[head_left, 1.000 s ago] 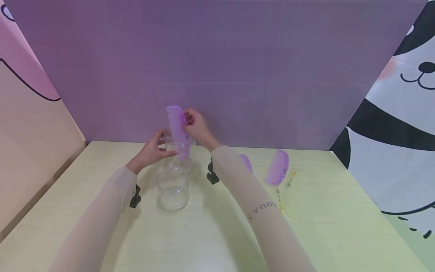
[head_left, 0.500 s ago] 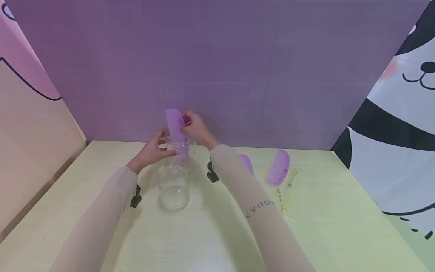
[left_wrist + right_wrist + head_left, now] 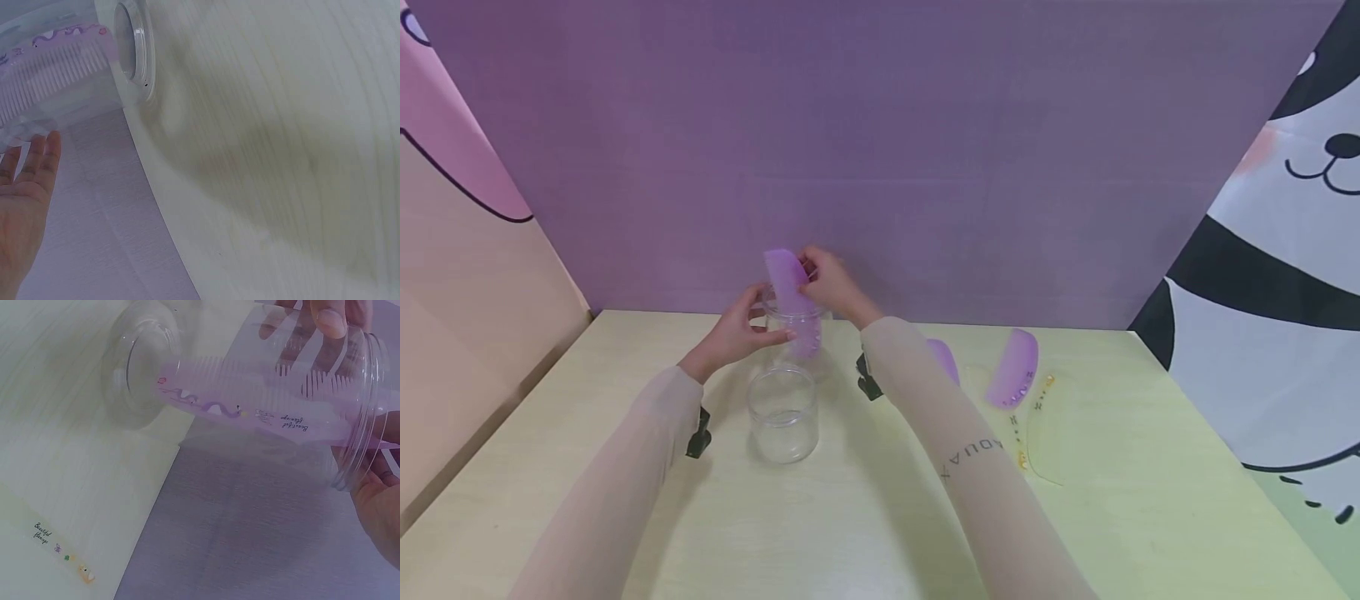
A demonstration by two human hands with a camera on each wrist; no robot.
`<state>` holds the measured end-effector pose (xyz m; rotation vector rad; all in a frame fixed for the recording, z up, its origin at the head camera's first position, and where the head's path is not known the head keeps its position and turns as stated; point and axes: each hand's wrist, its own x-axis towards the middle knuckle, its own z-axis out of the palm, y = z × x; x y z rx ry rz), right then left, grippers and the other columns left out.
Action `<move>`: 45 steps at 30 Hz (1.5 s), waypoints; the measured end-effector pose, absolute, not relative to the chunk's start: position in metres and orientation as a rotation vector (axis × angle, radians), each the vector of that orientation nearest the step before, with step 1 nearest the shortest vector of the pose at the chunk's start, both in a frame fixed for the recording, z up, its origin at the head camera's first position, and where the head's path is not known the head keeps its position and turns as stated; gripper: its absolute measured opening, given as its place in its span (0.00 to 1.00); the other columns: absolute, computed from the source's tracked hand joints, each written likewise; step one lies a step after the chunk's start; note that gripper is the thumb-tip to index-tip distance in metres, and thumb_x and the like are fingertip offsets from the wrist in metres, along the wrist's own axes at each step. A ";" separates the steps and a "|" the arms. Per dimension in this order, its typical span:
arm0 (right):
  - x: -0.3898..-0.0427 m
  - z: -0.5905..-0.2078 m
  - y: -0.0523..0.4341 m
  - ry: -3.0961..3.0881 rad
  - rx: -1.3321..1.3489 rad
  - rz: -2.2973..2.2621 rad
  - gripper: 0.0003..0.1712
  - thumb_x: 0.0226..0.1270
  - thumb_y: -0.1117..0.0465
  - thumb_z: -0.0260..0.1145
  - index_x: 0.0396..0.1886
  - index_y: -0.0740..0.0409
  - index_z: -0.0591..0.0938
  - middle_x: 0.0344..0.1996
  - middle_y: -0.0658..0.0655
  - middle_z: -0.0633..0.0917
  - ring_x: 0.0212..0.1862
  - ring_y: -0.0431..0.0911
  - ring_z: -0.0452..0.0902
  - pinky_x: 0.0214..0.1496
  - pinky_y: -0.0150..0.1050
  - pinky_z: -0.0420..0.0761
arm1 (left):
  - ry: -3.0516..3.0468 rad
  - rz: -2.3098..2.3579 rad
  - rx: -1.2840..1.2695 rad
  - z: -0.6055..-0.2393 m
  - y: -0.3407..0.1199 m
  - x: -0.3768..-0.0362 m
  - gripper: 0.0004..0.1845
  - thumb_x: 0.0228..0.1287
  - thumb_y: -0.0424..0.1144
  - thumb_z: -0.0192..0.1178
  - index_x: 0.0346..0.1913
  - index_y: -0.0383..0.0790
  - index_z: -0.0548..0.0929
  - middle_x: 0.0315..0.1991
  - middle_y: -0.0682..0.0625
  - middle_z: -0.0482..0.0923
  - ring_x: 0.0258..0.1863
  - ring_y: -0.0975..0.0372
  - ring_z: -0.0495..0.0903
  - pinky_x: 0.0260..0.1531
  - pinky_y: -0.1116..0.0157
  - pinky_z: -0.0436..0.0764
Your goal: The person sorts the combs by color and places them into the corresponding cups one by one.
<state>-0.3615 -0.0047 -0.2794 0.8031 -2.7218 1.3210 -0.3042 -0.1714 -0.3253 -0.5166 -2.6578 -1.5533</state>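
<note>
At the back of the table my left hand (image 3: 772, 315) grips a clear plastic jar (image 3: 817, 354) by its side. My right hand (image 3: 811, 279) pinches the top of a purple comb (image 3: 784, 275) that stands tilted in that jar, its lower half inside. In the right wrist view the comb (image 3: 250, 412) lies along the inside of the jar (image 3: 206, 369), with left fingers (image 3: 328, 319) seen through the wall. The left wrist view shows the comb's teeth (image 3: 56, 69) inside the jar (image 3: 128, 44) beside my palm (image 3: 25, 200).
A second clear jar (image 3: 782, 417) stands empty just in front of the held one. To the right on the pale green table (image 3: 865, 517) lie two more purple combs (image 3: 1013, 368) (image 3: 946, 360), one half hidden by my forearm, and a yellowish transparent comb (image 3: 1041, 433). Purple backdrop close behind.
My right hand has lowered the purple comb a little deeper into the jar. The left hand and both jars have stayed put.
</note>
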 end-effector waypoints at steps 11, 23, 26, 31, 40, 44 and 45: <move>-0.360 -0.279 -0.006 -2.712 0.822 1.302 0.17 0.57 0.75 0.59 0.47 0.65 0.72 0.42 0.64 0.80 0.44 0.52 0.77 0.46 0.39 0.81 | -2.678 -1.542 -0.508 -0.333 -0.175 -0.313 0.46 0.53 0.39 0.66 0.68 0.36 0.49 0.66 0.36 0.55 0.64 0.41 0.60 0.57 0.48 0.71; -0.361 -0.284 -0.007 -2.633 0.771 1.395 0.18 0.56 0.77 0.58 0.49 0.67 0.72 0.44 0.65 0.79 0.46 0.53 0.78 0.49 0.37 0.80 | -2.639 -1.521 -0.534 -0.351 -0.183 -0.328 0.48 0.49 0.46 0.69 0.68 0.39 0.51 0.65 0.39 0.58 0.63 0.43 0.63 0.55 0.50 0.74; -0.363 -0.286 -0.008 -2.583 0.735 1.422 0.20 0.54 0.79 0.57 0.49 0.67 0.72 0.44 0.65 0.79 0.46 0.53 0.77 0.49 0.37 0.80 | -2.646 -1.517 -0.523 -0.350 -0.183 -0.327 0.49 0.48 0.46 0.69 0.68 0.39 0.50 0.66 0.39 0.57 0.63 0.43 0.63 0.55 0.50 0.74; -0.366 -0.288 -0.006 -2.502 0.703 1.434 0.22 0.52 0.81 0.56 0.48 0.66 0.72 0.42 0.64 0.79 0.42 0.52 0.77 0.47 0.37 0.81 | -2.644 -1.522 -0.526 -0.351 -0.183 -0.328 0.49 0.48 0.45 0.70 0.68 0.39 0.50 0.66 0.39 0.57 0.63 0.43 0.63 0.55 0.50 0.74; -0.369 -0.290 -0.003 -2.448 0.678 1.423 0.21 0.52 0.80 0.57 0.47 0.66 0.74 0.40 0.64 0.80 0.41 0.50 0.77 0.46 0.35 0.81 | -2.649 -1.533 -0.520 -0.354 -0.183 -0.331 0.49 0.49 0.45 0.69 0.68 0.39 0.49 0.66 0.40 0.57 0.64 0.44 0.62 0.55 0.50 0.74; -0.370 -0.290 -0.003 -2.433 0.663 1.416 0.21 0.52 0.80 0.57 0.47 0.65 0.74 0.39 0.63 0.81 0.41 0.50 0.77 0.46 0.35 0.81 | -2.655 -1.547 -0.514 -0.348 -0.180 -0.327 0.48 0.50 0.42 0.69 0.69 0.38 0.49 0.67 0.38 0.56 0.64 0.42 0.61 0.56 0.49 0.73; -0.370 -0.291 -0.003 -2.432 0.658 1.416 0.21 0.52 0.80 0.57 0.47 0.65 0.74 0.40 0.63 0.80 0.41 0.50 0.77 0.46 0.35 0.81 | -2.655 -1.548 -0.515 -0.345 -0.179 -0.323 0.48 0.51 0.40 0.68 0.69 0.37 0.49 0.67 0.37 0.56 0.64 0.42 0.61 0.56 0.49 0.73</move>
